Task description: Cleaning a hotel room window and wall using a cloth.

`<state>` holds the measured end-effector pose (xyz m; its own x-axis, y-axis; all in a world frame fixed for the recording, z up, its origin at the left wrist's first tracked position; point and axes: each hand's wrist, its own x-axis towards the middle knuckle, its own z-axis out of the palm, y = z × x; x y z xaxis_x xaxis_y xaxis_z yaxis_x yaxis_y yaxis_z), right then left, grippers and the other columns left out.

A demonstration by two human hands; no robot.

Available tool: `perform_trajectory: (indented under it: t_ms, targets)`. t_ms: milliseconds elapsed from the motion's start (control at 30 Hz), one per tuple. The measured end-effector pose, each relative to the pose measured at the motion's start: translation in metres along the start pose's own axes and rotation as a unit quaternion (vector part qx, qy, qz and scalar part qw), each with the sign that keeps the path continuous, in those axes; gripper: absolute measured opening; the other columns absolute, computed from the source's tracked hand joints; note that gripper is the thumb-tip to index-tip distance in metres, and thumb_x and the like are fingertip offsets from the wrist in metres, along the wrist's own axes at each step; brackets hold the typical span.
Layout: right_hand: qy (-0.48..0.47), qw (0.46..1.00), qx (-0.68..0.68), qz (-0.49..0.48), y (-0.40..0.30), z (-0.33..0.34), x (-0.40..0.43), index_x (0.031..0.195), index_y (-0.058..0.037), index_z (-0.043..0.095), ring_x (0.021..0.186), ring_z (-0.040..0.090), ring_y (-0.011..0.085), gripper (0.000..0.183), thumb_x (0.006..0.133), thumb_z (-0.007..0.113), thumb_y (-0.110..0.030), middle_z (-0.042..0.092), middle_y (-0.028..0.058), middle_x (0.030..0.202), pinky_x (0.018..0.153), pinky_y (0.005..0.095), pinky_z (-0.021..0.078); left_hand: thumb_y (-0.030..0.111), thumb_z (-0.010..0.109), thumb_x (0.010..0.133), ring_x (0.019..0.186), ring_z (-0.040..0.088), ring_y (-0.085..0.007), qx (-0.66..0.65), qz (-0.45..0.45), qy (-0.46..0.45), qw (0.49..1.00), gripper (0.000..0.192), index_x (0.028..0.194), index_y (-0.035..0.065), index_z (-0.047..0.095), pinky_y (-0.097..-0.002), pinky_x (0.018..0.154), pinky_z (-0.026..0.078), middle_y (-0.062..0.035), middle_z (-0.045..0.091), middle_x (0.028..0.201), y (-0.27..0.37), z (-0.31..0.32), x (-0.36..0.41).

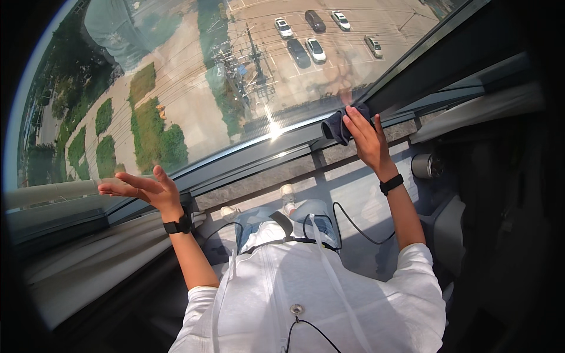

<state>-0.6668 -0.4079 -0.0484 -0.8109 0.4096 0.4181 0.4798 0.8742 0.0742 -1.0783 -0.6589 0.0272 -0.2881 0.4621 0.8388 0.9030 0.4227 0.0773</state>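
Under the fingers of my right hand (367, 139) is a dark, bunched cloth (339, 128). It lies at the lower corner of the window pane (198, 110), against the metal frame (251, 161). My fingers are stretched out flat over the cloth, and part of it is hidden beneath them. My left hand (150, 187) holds nothing. Its fingers are spread near the lower left part of the window, and I cannot tell whether they touch the glass. Each wrist wears a black band.
A stone sill (260, 181) runs below the frame. Pale curtains (128, 247) hang at the left, with another curtain (481, 112) at the right. A metallic cylinder (426, 166) stands on the floor at the right. A black cable (362, 231) loops beside my legs. Outside are parked cars.
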Motion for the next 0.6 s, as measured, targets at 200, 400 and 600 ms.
perform_trajectory:
  t_ms: [200, 400, 600]
  targets:
    - [0.028, 0.983, 0.116, 0.138, -0.054, 0.025, -0.012, 0.141, -0.0090, 0.050, 0.136, 0.045, 0.0275, 0.065, 0.078, 0.052, 0.010, 0.048, 0.0111, 0.147, 0.115, 0.0508, 0.0256, 0.053, 0.038, 0.101, 0.150, -0.001, -0.0368, -0.073, -0.052, -0.024, 0.996, 0.068, 0.155, 0.0134, 0.024, -0.0545, 0.118, 0.006, -0.0184, -0.002, 0.162, 0.008, -0.020, -0.024]
    - [0.036, 0.984, 0.164, 0.059, -0.136, 0.040, 0.029, 0.139, -0.0086, 0.051, 0.134, 0.048, 0.0257, 0.064, 0.078, 0.054, 0.008, 0.051, 0.0113, 0.143, 0.113, 0.0457, 0.0308, 0.030, 0.048, 0.097, 0.144, 0.028, -0.0347, -0.080, 0.019, -0.190, 0.978, 0.046, 0.140, 0.0139, 0.052, -0.0533, 0.117, 0.018, -0.0127, 0.033, 0.155, 0.015, -0.038, -0.067]
    - [0.029, 0.976, 0.208, -0.057, -0.229, 0.052, 0.084, 0.140, -0.0086, 0.051, 0.135, 0.046, 0.0256, 0.059, 0.082, 0.053, 0.001, 0.048, 0.0110, 0.146, 0.112, 0.0438, 0.0334, 0.020, 0.061, 0.087, 0.141, 0.036, -0.0304, -0.175, 0.044, -0.357, 0.917, 0.051, 0.137, 0.0108, 0.054, -0.0503, 0.117, 0.024, -0.0082, 0.043, 0.150, 0.013, -0.067, -0.102]
